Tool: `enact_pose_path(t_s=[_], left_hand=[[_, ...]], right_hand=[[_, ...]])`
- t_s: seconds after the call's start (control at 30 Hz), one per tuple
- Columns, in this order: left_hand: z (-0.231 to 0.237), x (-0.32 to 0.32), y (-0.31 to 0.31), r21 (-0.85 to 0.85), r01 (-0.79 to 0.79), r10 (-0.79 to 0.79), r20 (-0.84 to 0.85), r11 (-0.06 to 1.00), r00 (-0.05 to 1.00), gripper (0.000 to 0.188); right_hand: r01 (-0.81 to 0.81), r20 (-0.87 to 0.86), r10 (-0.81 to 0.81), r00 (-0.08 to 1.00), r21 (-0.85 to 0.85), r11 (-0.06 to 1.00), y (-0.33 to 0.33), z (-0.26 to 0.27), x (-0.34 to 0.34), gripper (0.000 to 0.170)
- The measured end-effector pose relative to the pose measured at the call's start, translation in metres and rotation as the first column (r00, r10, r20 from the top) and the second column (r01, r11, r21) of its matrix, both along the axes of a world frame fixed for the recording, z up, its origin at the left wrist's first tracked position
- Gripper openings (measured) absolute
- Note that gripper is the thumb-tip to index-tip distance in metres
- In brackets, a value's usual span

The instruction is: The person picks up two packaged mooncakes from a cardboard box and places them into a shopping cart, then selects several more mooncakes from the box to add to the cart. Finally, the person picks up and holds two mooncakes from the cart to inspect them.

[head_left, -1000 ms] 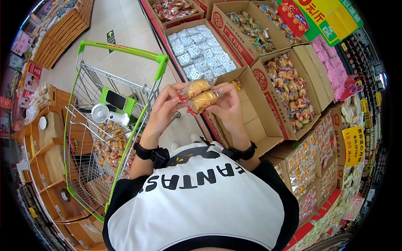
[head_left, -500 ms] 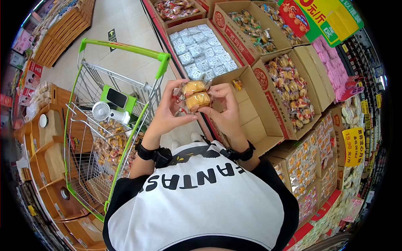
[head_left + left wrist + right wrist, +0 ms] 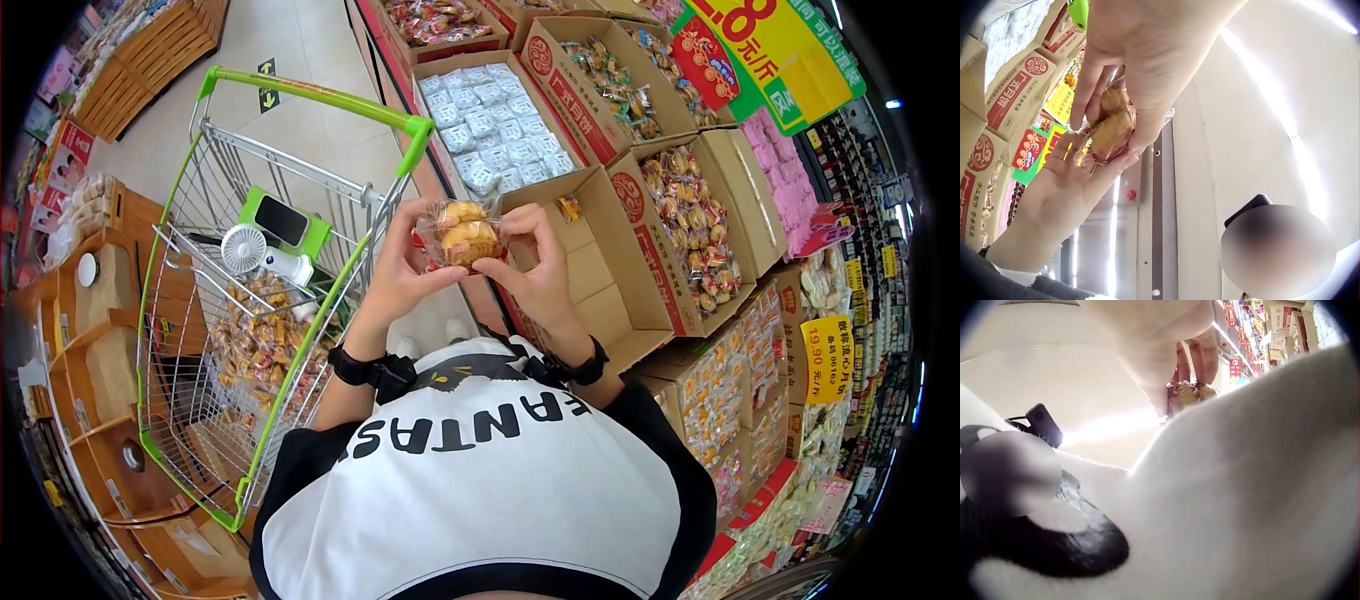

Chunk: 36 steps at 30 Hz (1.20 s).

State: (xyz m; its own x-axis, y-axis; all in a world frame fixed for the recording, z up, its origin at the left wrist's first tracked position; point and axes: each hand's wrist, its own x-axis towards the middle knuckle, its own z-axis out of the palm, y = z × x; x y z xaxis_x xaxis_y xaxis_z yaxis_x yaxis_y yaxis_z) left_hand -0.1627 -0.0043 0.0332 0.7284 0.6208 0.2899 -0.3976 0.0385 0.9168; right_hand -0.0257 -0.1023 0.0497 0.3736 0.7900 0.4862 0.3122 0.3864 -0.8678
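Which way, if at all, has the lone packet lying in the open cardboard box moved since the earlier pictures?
No: judged against the walls of the cardboard box, the lone packet keeps its place near the same corner.

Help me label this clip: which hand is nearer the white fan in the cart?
Left. The left hand holds the wrapped pastries on the side toward the white fan; the right hand holds their other side, farther from it.

The person wears a white shirt (image 3: 480,510) with black lettering (image 3: 417,434), black sleeves (image 3: 662,435) flanking the lettering, and black wrist straps (image 3: 373,371).
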Motion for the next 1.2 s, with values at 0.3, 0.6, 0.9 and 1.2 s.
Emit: enact_pose_path(t_s=[0.3,0.6,0.9,1.2], left_hand=[[0.004,-0.040,-0.001,-0.006,-0.078,0.078,-0.070,0.997,0.995,0.059],[0.008,-0.087,-0.002,0.092,-0.215,0.225,-0.129,0.972,0.966,0.054],[0.008,-0.150,-0.009,-0.012,-0.352,0.348,-0.125,0.936,0.929,0.053],[0.004,-0.203,-0.023,-0.024,-0.520,0.517,-0.080,0.854,0.852,0.051]], right_hand=[[-0.057,-0.043,0.054,0.998,-0.071,0.996,0.007,0.004,-0.033,0.032],[-0.196,-0.088,0.191,0.978,-0.048,0.979,0.026,-0.003,-0.064,0.034],[-0.416,-0.081,0.412,0.908,-0.054,0.908,0.058,0.001,-0.115,0.037],[-0.622,0.016,0.626,0.780,-0.099,0.777,0.084,0.000,-0.163,0.038]])
